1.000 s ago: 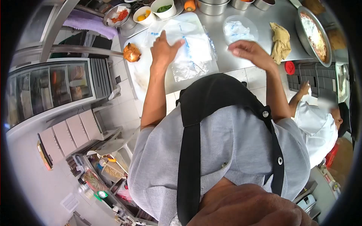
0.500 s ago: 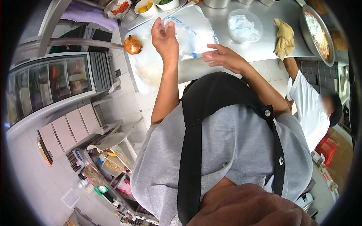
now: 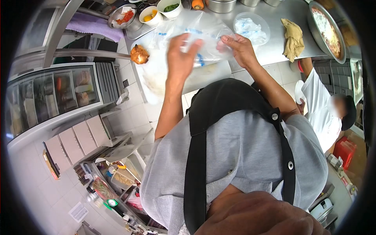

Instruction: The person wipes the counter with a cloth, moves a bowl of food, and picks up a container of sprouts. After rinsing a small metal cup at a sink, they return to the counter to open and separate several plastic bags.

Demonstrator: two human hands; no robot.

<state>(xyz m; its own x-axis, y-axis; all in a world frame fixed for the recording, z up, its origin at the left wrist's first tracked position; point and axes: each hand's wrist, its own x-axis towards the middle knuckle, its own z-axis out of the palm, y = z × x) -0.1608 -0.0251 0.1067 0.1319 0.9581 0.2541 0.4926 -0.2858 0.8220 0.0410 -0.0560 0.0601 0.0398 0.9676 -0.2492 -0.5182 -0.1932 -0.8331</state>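
Note:
A clear plastic bag with blue print [image 3: 203, 25] is spread over the white cutting board [image 3: 154, 78] at the counter's edge. My right hand [image 3: 243, 50] pinches the bag's right side between thumb and fingers. My left hand [image 3: 181, 56], slightly blurred, lies over the bag's near left part with thumb and fingers apart. An onion with brown skin [image 3: 140, 55] sits at the board's left edge. Just beyond my right hand stands a round clear container [image 3: 263, 36] with crumpled, blue-marked plastic inside.
Behind the bag are bowls of yellow pieces [image 3: 150, 16] and green leaves [image 3: 171, 7], plus a carrot [image 3: 197, 4]. Farther right lie a tan cloth [image 3: 293, 41] and a large metal bowl of food [image 3: 327, 33]. A co-worker in white [image 3: 323, 109] stands at the right.
My right hand has moved up and right and now pinches the bag, whose right side is lifted. My left hand has come lower and to the right. The view has shifted slightly.

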